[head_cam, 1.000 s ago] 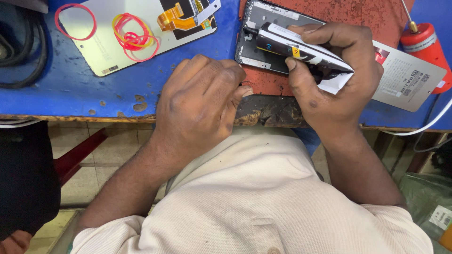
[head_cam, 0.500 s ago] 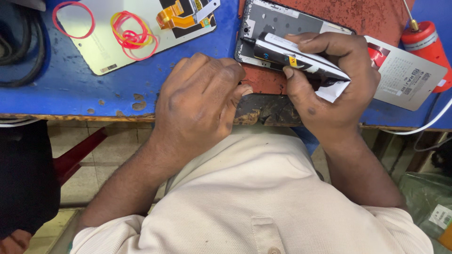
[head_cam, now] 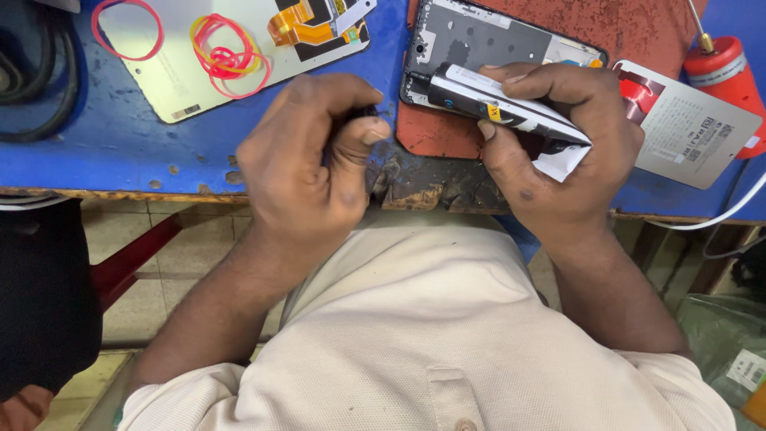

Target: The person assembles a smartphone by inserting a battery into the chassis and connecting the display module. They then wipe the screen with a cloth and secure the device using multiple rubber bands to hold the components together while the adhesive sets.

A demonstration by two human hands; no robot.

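- My desk [head_cam: 120, 152] is blue, its front edge chipped and worn.
- Upper left: a pale back panel [head_cam: 183, 76] carrying rubber bands [head_cam: 227, 57].
- Top centre: a red mat [head_cam: 638, 32] under the opened phone frame [head_cam: 487, 40].
- Upper right: a grey card [head_cam: 694, 128] and red bottle [head_cam: 730, 72].

Blue bench [head_cam: 96, 152], edge worn and chipped. Pale back panel [head_cam: 171, 68] lies at upper left, with an orange flex cable [head_cam: 299, 20] at its top right corner. One red rubber band [head_cam: 126, 30] on the panel's left end; a tangle of red and yellow bands [head_cam: 227, 54] beside it. Black cable [head_cam: 36, 80] coiled at far left. Rust-red mat [head_cam: 638, 32] at upper centre. Grey card [head_cam: 690, 128] to the right, red bottle [head_cam: 726, 68] with metal nozzle just beyond. White cable [head_cam: 718, 217] trails off the right edge.
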